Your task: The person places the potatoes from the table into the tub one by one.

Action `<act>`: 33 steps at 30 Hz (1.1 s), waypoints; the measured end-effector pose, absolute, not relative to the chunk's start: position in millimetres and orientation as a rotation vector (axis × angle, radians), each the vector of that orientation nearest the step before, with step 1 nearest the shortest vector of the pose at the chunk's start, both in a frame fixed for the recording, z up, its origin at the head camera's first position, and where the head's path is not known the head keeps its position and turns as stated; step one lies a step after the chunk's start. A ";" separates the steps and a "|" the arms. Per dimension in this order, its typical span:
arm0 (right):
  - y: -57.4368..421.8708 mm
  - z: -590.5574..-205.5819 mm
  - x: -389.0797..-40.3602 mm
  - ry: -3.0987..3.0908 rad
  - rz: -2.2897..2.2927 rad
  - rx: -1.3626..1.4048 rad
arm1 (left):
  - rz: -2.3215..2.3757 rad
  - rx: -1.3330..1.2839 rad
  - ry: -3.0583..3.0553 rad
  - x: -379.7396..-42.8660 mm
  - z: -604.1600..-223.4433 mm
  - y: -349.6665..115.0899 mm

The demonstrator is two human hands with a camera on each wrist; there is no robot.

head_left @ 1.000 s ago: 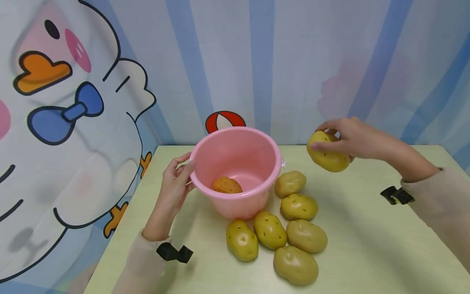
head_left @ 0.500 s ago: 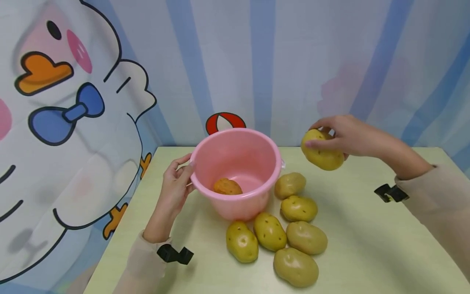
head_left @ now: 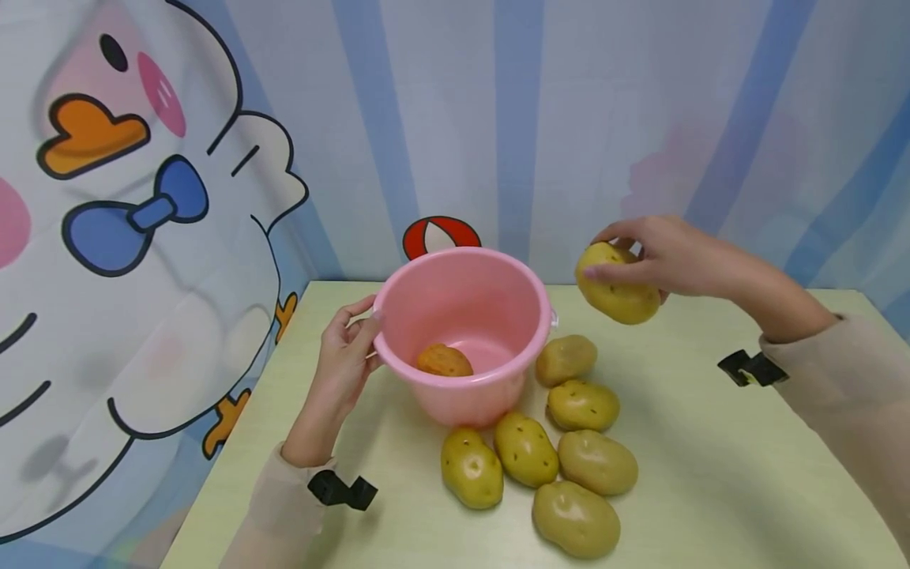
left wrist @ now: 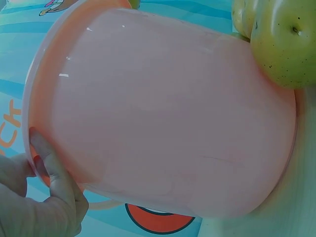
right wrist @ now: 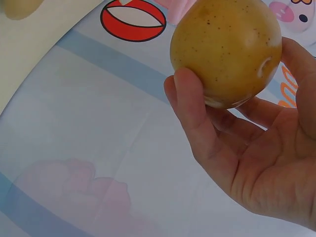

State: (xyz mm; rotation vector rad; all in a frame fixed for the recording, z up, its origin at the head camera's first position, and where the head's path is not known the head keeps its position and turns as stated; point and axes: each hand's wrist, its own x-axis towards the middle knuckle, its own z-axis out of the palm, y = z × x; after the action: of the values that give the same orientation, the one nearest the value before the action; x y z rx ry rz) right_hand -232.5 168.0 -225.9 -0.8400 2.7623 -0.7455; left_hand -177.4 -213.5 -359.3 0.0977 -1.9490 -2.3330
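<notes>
A pink bucket stands on the table, and my left hand grips its rim at the left side. In the left wrist view, fingers curl over that rim beside the bucket's smooth wall. An orange-brown potato-like thing lies inside on the bottom. To the right of the bucket, my right hand holds a yellow potato up above the table. The right wrist view shows this potato between thumb and fingers, its skin dotted with small dark specks.
Several more potatoes lie on the table, from one at the bucket's right side round to one at its front. The nearest potato is toward the table's front. Behind the table hangs a printed cloth.
My right hand has moved a little left toward the bucket with the potato. The left hand keeps its grip on the rim. The view has shifted slightly.
</notes>
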 end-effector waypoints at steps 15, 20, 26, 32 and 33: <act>144.4 -217.3 -231.4 2.743 -0.746 -0.878 | -2.352 0.101 -1.930 -176.1 -359.8 -214.9; 137.9 -215.9 -233.5 2.755 -0.731 -0.926 | -2.351 0.090 -1.926 -175.9 -359.7 -215.0; 130.8 -211.8 -233.5 2.736 -0.739 -0.915 | -2.351 0.071 -1.928 -176.8 -359.4 -214.0; 121.7 -208.8 -233.9 2.708 -0.753 -0.907 | -2.355 0.069 -1.924 -177.1 -360.0 -213.9; 120.0 -208.4 -234.0 2.708 -0.749 -0.909 | -2.355 0.071 -1.924 -176.9 -360.1 -214.0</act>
State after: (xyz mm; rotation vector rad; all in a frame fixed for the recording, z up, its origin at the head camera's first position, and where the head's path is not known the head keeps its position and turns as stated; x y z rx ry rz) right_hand -234.0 120.0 -208.4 -0.9094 2.7076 -0.7494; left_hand -176.9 -214.0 -360.1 0.0708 -1.9244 -2.3555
